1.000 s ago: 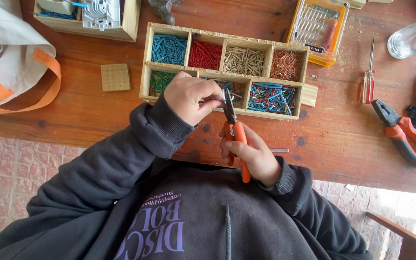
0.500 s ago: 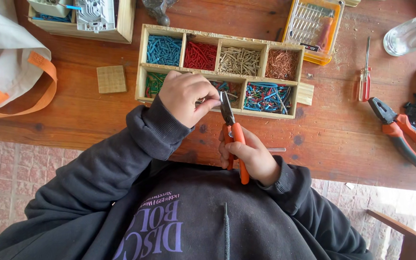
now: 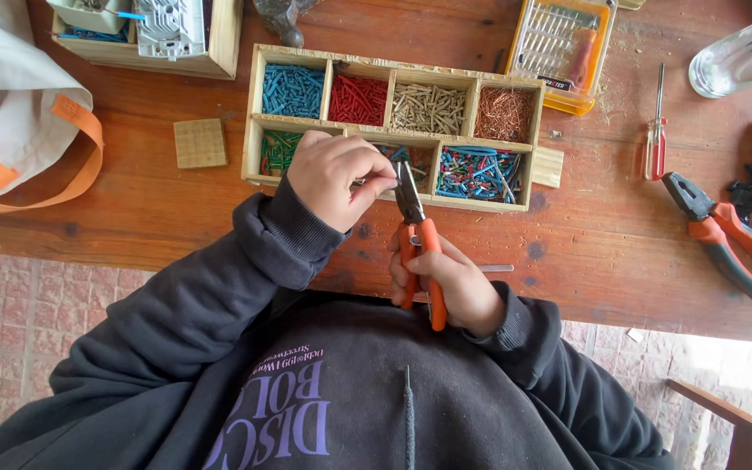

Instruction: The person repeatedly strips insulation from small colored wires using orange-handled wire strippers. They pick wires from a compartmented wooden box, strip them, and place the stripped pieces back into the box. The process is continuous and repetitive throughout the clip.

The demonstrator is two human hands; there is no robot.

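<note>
While our right hand [image 3: 454, 292] grips the orange pliers [image 3: 418, 239], left hand [image 3: 337, 178] fingers pinch a small wire piece at the jaws, over the near compartments of the wooden tray [image 3: 254, 113]; stripping seems underway, needing a steady pull.

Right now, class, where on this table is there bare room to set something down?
Bare table shows between the small wooden tile and the near edge, and between the divided box and the spare pliers. The top right, around the orange case and screwdriver, is crowded.

Orange-handled pliers [image 3: 419, 248] upright, nose over the wooden tray's front edge
</note>
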